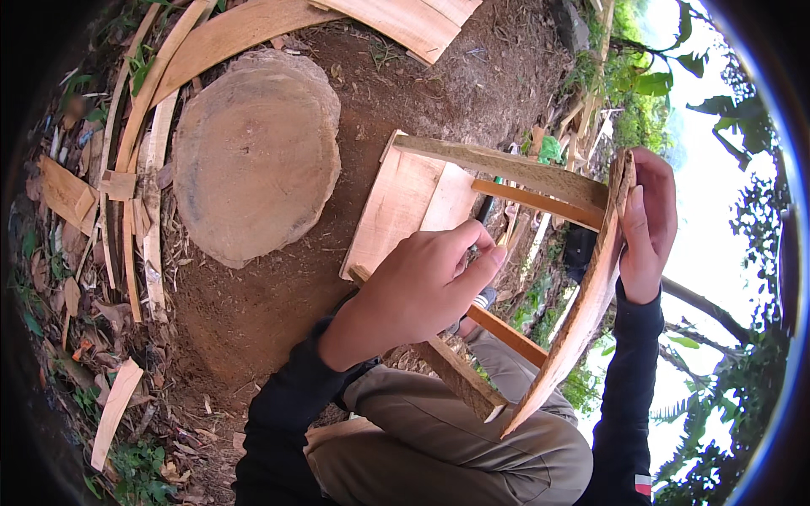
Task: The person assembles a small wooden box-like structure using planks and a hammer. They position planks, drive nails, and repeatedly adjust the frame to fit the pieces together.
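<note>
A small wooden frame, like a stool tipped on its side, stands in front of me. My right hand (pixel 648 226) grips the upper end of its curved, rough-edged board (pixel 582 308), thumb on the near face and fingers behind. My left hand (pixel 422 287) is closed in a pinch inside the frame; what it holds, if anything, is too small to make out. Two legs, an upper one (pixel 515 171) and a lower one (pixel 460 375), run to the curved board. Thin orange-brown rails (pixel 508 335) sit between them. A pale plank panel (pixel 401 207) closes the frame's far left side.
A broad round tree stump (pixel 257 156) stands on bare soil (pixel 228 329) to the left. Long wooden strips (pixel 135 152) and scraps (pixel 116 413) lie beyond it. More planks (pixel 405 25) lie at the top. My bent legs (pixel 439 438) are under the frame. Plants grow at the right.
</note>
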The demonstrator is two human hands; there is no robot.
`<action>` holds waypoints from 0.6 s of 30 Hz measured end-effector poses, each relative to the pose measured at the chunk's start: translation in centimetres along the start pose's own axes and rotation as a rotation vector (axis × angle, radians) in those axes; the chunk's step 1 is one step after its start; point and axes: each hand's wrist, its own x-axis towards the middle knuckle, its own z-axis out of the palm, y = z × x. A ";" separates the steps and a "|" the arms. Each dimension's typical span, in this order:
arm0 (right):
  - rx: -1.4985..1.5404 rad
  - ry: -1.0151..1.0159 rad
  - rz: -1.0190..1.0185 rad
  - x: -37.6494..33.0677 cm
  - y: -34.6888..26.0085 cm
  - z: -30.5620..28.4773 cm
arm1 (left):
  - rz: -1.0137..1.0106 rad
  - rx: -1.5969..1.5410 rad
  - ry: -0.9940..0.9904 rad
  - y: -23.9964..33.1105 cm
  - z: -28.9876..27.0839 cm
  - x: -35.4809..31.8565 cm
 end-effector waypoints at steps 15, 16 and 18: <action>0.083 0.104 0.094 -1.3 1.1 -1.4 | 1.017 0.492 0.553 1.0 3.1 8.9; 0.093 0.104 0.106 -1.4 1.1 -1.6 | 1.010 0.505 0.538 1.1 2.9 9.0; 0.115 0.105 0.089 -1.6 1.2 -1.4 | 1.030 0.582 0.504 0.4 2.7 9.8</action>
